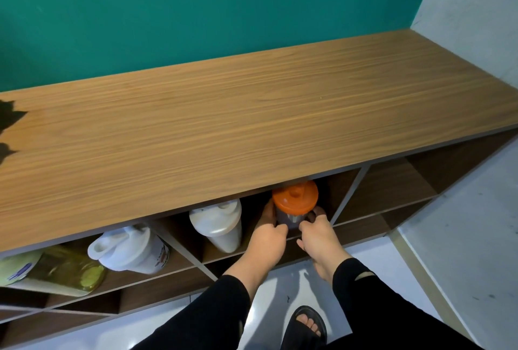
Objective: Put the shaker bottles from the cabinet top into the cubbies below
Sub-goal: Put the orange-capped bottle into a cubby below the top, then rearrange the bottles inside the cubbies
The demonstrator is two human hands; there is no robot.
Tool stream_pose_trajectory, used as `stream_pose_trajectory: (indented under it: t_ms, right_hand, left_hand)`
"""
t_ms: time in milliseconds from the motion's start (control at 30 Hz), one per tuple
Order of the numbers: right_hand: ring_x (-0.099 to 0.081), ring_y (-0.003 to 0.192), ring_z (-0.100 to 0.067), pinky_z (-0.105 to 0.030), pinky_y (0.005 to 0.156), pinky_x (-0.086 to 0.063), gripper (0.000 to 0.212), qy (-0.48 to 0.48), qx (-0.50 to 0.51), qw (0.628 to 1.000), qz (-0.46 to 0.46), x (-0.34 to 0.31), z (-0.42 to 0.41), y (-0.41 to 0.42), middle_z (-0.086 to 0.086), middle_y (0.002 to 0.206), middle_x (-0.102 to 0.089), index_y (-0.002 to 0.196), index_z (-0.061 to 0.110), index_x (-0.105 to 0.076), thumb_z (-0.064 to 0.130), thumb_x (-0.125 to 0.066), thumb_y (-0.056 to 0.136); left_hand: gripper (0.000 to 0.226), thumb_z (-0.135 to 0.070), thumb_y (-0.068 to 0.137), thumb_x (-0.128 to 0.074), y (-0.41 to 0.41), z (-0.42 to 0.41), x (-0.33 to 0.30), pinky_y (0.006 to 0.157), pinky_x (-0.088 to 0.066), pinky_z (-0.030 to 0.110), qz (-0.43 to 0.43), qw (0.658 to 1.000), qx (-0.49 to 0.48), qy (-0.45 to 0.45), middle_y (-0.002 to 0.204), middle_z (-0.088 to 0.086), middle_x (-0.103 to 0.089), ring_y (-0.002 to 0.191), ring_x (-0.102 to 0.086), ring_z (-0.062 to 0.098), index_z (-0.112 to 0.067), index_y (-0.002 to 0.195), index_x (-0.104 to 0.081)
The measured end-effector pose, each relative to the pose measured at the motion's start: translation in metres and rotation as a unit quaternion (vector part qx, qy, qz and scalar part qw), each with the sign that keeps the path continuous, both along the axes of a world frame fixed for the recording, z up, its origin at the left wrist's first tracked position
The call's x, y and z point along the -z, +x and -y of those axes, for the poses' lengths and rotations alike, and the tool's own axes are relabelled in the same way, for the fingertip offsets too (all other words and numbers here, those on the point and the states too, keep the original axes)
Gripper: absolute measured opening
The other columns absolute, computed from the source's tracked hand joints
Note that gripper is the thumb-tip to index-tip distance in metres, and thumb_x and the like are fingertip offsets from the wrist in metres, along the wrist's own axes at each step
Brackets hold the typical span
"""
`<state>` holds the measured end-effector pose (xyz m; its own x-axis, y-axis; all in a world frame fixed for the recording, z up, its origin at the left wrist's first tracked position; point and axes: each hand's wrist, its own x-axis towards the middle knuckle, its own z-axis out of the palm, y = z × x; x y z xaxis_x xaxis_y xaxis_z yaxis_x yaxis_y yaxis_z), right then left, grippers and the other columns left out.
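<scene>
A shaker bottle with an orange lid (295, 198) and a dark clear body stands upright in the top-row cubby under the wooden cabinet top (252, 114). My left hand (269, 233) grips its left side and my right hand (318, 233) grips its right side. A white shaker bottle (217, 223) stands in the same cubby, just to the left. Another white shaker (130, 248) lies tilted in the cubby further left. A yellow-green shaker (56, 269) lies on its side at the far left. No bottle shows on the cabinet top.
A vertical divider (349, 195) bounds the cubby on the right; beyond it are open cubbies (392, 187). Lower cubbies run beneath. A green wall stands behind, a grey wall (476, 13) at the right. My sandalled foot (308, 324) rests on the pale floor.
</scene>
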<state>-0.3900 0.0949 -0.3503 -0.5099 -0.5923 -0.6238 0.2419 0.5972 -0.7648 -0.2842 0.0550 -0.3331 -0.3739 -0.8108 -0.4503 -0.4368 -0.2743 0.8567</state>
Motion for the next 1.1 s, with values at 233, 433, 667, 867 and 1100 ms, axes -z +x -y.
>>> stream_pose_trajectory:
  t_ms: [233, 433, 667, 867, 1100]
  right_hand:
    - [-0.046, 0.132, -0.032, -0.054, 0.113, -0.039, 0.055, -0.008, -0.018, 1.0, 0.005, 0.0, 0.0, -0.003, -0.009, 0.147, -0.046, 0.151, 0.024, -0.034, 0.007, -0.04, 0.099]
    - [-0.053, 0.127, -0.04, -0.057, 0.108, -0.045, 0.033, 0.054, -0.039, 0.997, 0.025, 0.005, -0.003, -0.005, -0.023, 0.143, -0.048, 0.134, 0.009, -0.042, 0.011, -0.04, 0.101]
    - [-0.064, 0.108, -0.02, -0.04, 0.096, -0.056, 0.036, 0.048, -0.32, 0.946, -0.032, -0.007, -0.001, 0.027, -0.006, 0.122, -0.065, 0.134, 0.021, -0.053, 0.018, -0.05, 0.099]
    - [-0.036, 0.145, -0.02, -0.042, 0.118, -0.032, 0.079, -0.061, -0.371, 0.922, -0.093, -0.015, 0.03, 0.062, 0.001, 0.162, -0.032, 0.158, 0.032, -0.011, 0.012, -0.053, 0.094]
    - [-0.04, 0.137, -0.008, -0.031, 0.11, -0.039, 0.069, -0.089, -0.354, 0.929, -0.059, -0.02, 0.028, 0.061, 0.01, 0.147, -0.041, 0.152, 0.029, -0.023, 0.0, -0.05, 0.096]
  left_hand:
    - [0.033, -0.006, 0.087, -0.048, -0.004, -0.013, -0.006, 0.07, -0.04, 0.034, 0.024, 0.999, 0.004, 0.026, 0.09, 0.011, -0.055, 0.077, -0.05, 0.021, -0.034, 0.071, -0.042]
    - [0.005, -0.012, 0.09, -0.053, 0.006, -0.017, -0.01, 0.057, -0.038, 0.026, 0.016, 0.999, -0.012, 0.046, 0.074, 0.0, -0.048, 0.064, -0.045, 0.011, -0.016, 0.088, -0.052]
    - [0.039, -0.013, 0.095, -0.049, 0.057, -0.057, 0.009, 0.079, -0.052, 0.036, -0.002, 0.968, -0.221, 0.123, 0.103, 0.009, -0.065, 0.09, -0.064, 0.023, -0.02, 0.132, -0.041]
    - [0.079, -0.005, 0.094, -0.049, 0.07, -0.049, -0.002, 0.11, -0.035, 0.035, -0.058, 0.961, -0.262, 0.062, 0.153, 0.007, -0.033, 0.138, -0.037, 0.021, -0.031, 0.153, -0.004]
    - [0.072, -0.001, 0.09, -0.051, 0.082, -0.017, -0.007, 0.086, -0.049, 0.027, -0.034, 0.975, -0.22, 0.008, 0.122, 0.002, -0.056, 0.1, -0.057, 0.015, -0.025, 0.15, -0.019]
